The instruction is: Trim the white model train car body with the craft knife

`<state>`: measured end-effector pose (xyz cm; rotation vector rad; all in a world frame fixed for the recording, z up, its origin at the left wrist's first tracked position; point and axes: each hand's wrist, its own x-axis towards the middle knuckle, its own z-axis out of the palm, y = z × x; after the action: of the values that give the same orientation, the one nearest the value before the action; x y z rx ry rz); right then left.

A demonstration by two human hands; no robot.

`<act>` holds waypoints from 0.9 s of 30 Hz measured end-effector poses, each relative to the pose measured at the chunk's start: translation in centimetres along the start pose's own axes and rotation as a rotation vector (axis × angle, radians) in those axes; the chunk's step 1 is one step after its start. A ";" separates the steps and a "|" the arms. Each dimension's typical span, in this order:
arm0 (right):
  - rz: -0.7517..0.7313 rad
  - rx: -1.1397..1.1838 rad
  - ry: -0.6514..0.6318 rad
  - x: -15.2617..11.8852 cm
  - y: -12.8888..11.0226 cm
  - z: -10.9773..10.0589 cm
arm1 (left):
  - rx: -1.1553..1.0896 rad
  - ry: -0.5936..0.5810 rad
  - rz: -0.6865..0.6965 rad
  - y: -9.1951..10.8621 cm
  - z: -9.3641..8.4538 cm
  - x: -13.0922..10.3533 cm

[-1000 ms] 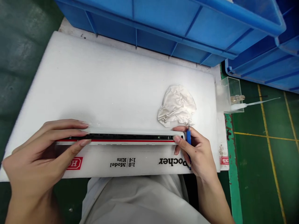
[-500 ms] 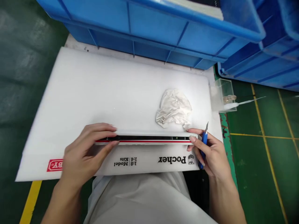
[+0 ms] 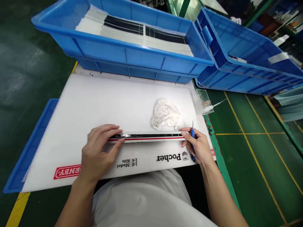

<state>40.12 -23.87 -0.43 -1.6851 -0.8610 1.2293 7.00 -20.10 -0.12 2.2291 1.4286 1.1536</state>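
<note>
A long, narrow white model train carriage body point(image 3: 151, 136), with a black window band and a red stripe, lies crosswise in front of me. My left hand point(image 3: 100, 151) pinches its left end between thumb and fingers. At the other end, my right hand point(image 3: 200, 145) grips it with thumb and fingertips. The same hand also keeps a blue craft knife point(image 3: 193, 138) tucked between its fingers, blade pointing away from me. Just beyond the carriage body lies a crumpled white cloth point(image 3: 165, 114). All of this is over a white foam sheet point(image 3: 99, 101) printed with logos.
A blue crate point(image 3: 101, 50) filled with stacked white and black strips stands at the far edge. More blue crates point(image 3: 246, 75) are to the right. A clear box point(image 3: 201, 97) with a white thin-tipped tool sits at the table's right edge. A blue tray point(image 3: 30, 151) shows at left.
My view has tilted up and back, showing more of the crates. The carriage body has turned slightly in my hands, and its window band shows differently. Both hands keep their hold.
</note>
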 end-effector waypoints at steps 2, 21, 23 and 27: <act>-0.003 -0.006 0.017 -0.1 0.1 0.0 | 0.086 0.056 0.120 2.2 0.3 -0.2; 0.005 -0.034 0.037 -0.4 0.3 -0.3 | 0.150 -0.627 0.002 15.1 11.6 -1.2; 0.005 -0.028 0.044 -0.4 0.3 -0.3 | 0.141 -0.617 0.011 15.1 11.4 -1.3; 0.013 -0.029 0.055 -0.4 0.1 -0.2 | 0.035 -0.522 0.033 13.7 9.5 -1.6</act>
<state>40.18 -24.35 -0.36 -1.7421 -0.8388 1.1785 22.51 -26.31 0.90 2.3450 1.1997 0.4922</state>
